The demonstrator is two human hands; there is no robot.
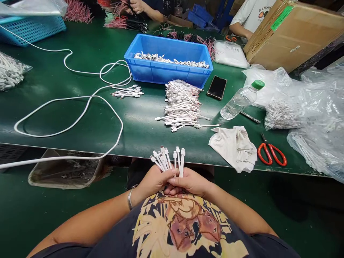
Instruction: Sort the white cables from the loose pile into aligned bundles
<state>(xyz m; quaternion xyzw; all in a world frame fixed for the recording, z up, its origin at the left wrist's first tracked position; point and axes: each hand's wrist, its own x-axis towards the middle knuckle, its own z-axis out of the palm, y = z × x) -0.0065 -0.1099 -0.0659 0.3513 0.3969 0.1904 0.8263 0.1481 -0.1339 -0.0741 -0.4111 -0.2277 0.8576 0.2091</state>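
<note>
Your left hand [158, 180] and your right hand [194, 181] are closed together, each one grasping some short white cables [163, 161], just in front of the near edge of the desk [145, 132]. Farther in from this edge lies a cable pile [184, 102], and behind the pile stands a blue box [168, 71]. To the right, a cloth [235, 147] is lying at the near edge, and red scissors [271, 152] are beside the cloth.

Open strip found between pile [182, 104] and table [142, 134] edge. Left side crossed by cord [53, 158]. Right side obstructed by cloth [233, 147], bottle [236, 104], scissors [269, 146]. Rear blocked by bin [166, 71].
</note>
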